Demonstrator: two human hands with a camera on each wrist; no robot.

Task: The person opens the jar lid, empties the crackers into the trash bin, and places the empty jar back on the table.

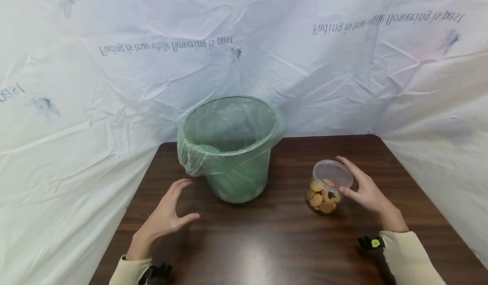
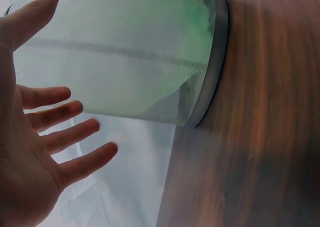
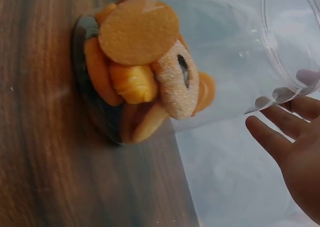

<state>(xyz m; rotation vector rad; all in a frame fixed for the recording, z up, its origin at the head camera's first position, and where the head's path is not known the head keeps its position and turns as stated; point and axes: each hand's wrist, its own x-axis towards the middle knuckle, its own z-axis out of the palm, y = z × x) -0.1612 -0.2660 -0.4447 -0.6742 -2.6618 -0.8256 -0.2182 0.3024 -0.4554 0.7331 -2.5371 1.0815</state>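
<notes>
A clear plastic jar [image 1: 322, 196] with a transparent lid [image 1: 333, 175] stands upright on the right part of the table. Round tan biscuits [image 3: 139, 32] and other baked pieces fill its lower part. My right hand [image 1: 364, 190] is at the lid, thumb on the near side and fingers on the far side; the fingers look extended, and firm contact cannot be made out. My left hand [image 1: 164, 213] is held above the table, thumb and fingers spread, holding nothing. Nearest to it is a green mesh bin [image 1: 240, 179], lined with a thin clear plastic bag [image 1: 194, 160].
Both stand on a dark brown wooden table [image 1: 267, 242], the bin near its back edge. A white printed plastic sheet [image 1: 164, 77] hangs behind the table and along both sides. Black straps [image 1: 370, 242] circle the wrists.
</notes>
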